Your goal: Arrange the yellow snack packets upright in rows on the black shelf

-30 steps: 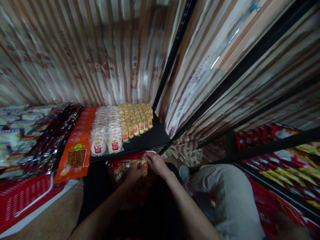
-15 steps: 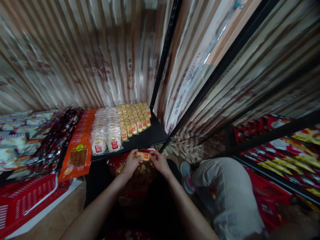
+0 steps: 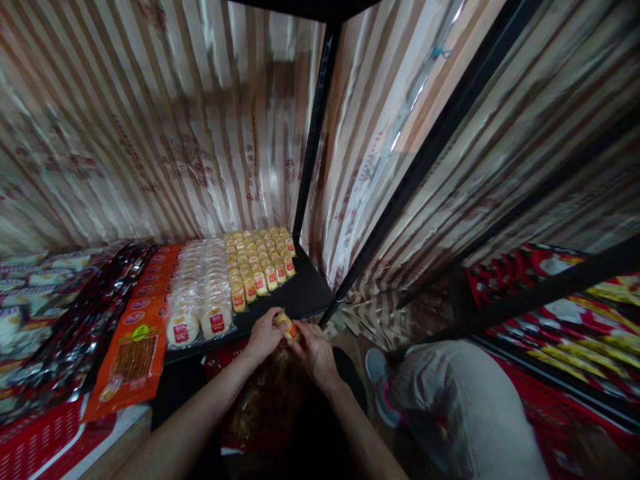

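Note:
Between my two hands is a small yellow packaged snack cake (image 3: pixel 287 325) with a red and orange label, tilted down to the right. My left hand (image 3: pixel 266 332) pinches its upper left end. The fingers of my right hand (image 3: pixel 315 352) close round its lower right end. Just beyond, rows of matching yellow snack cakes (image 3: pixel 260 267) stand on the black shelf (image 3: pixel 300 288). Left of them are stacks of round white cakes (image 3: pixel 203 293) in clear wrap with red labels. Below my hands, a red basket (image 3: pixel 235 400) holds more wrapped pieces, dim in shadow.
Orange snack packs (image 3: pixel 133 333), dark shiny packs (image 3: pixel 95 300) and white packs (image 3: pixel 30 287) line the shelf leftward. Black posts (image 3: pixel 314 133) rise behind. A person's knee in grey trousers (image 3: pixel 465 393) is at right, near red and yellow packs (image 3: pixel 565 327). A red crate (image 3: pixel 40 440) stands lower left.
The snack cake has turned from level to slanting, and my right hand has come in closer round it. The view has shifted, so the shelf sits lower in the picture.

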`<state>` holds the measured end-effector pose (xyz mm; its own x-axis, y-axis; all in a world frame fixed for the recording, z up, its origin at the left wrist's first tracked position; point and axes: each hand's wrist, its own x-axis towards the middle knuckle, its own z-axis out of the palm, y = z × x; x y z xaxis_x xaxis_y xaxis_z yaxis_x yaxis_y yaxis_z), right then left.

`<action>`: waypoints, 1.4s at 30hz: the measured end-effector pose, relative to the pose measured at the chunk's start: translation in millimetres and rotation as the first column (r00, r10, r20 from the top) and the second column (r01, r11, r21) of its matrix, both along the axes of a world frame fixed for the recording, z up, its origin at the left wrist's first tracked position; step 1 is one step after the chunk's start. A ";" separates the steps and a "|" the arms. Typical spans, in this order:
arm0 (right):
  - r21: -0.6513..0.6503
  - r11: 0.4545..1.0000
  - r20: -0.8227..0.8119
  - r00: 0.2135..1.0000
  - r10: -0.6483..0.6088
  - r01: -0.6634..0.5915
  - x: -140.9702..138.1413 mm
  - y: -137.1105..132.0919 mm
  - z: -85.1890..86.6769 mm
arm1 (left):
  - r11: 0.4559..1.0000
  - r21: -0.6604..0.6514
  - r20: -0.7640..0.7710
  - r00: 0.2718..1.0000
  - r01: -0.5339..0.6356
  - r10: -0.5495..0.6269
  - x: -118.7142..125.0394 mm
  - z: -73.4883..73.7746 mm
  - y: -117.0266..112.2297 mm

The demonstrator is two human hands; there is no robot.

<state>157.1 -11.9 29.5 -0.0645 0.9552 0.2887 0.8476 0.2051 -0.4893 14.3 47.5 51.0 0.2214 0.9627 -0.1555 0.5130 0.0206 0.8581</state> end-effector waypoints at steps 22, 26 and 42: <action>0.179 0.883 -0.288 0.881 -0.375 0.434 49.0 199.3 -11.0 | 0.756 0.492 -0.522 0.841 0.432 -0.140 81.5 62.2 154.9; 0.163 0.897 -0.277 0.892 -0.357 0.410 50.4 225.4 -19.0 | 0.672 0.471 -0.675 0.724 0.572 -0.142 71.4 55.3 175.6; 0.042 0.955 -0.304 0.915 -0.266 0.292 54.8 249.6 -28.4 | 0.633 0.485 -0.723 0.684 0.604 -0.098 55.8 34.4 199.2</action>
<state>211.9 237.7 1.0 0.3007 0.8930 0.3349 0.6984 0.0330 -0.7150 70.0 246.7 85.4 0.6688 0.7069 0.2303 0.7150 -0.6964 0.0611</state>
